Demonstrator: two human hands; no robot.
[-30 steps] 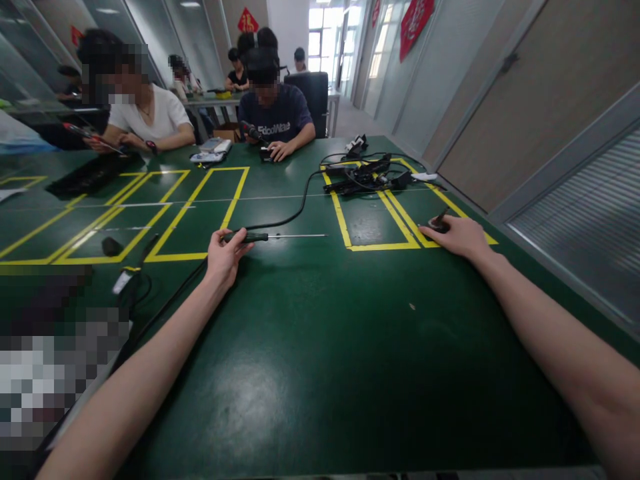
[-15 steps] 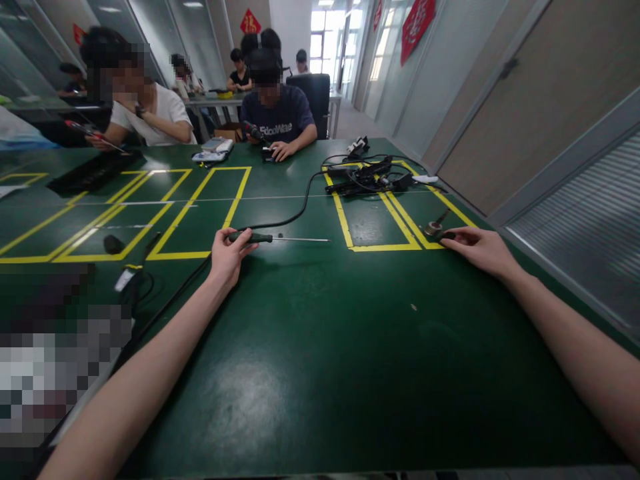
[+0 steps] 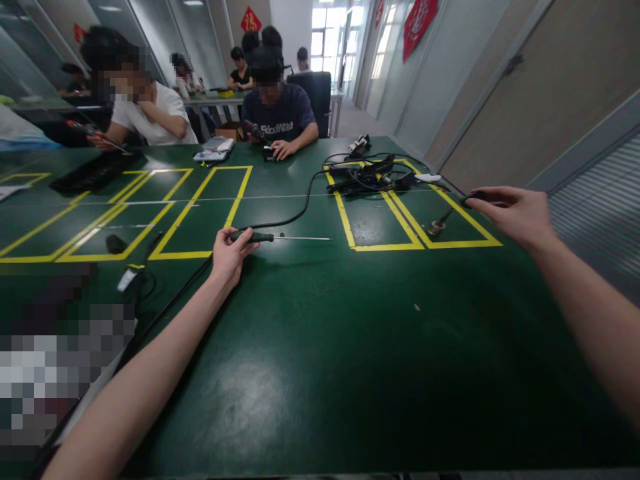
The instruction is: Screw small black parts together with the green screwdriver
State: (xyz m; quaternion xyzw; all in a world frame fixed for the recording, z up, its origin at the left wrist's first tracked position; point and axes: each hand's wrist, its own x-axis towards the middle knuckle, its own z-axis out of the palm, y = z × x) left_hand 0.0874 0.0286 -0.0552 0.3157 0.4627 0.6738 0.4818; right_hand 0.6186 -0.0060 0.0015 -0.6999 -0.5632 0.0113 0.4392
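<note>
**Over the green tabletop: one screwdriver**

Held by its handle in left grip. Probably light, stiff; best grabbed there, not the likely slicker shaft. Pinched in right grip, near tabletop's right edge: small dark bit.

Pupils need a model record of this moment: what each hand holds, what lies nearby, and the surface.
Left hand: dark-handled screwdriver with a thin metal shaft
Right hand: small black piece, pinched, kind unclear
Nearby: small metal part with a dark stem, inside a yellow tape outline
Beyond: tangle of black cables and dark parts
Surface: glossy green table
</note>
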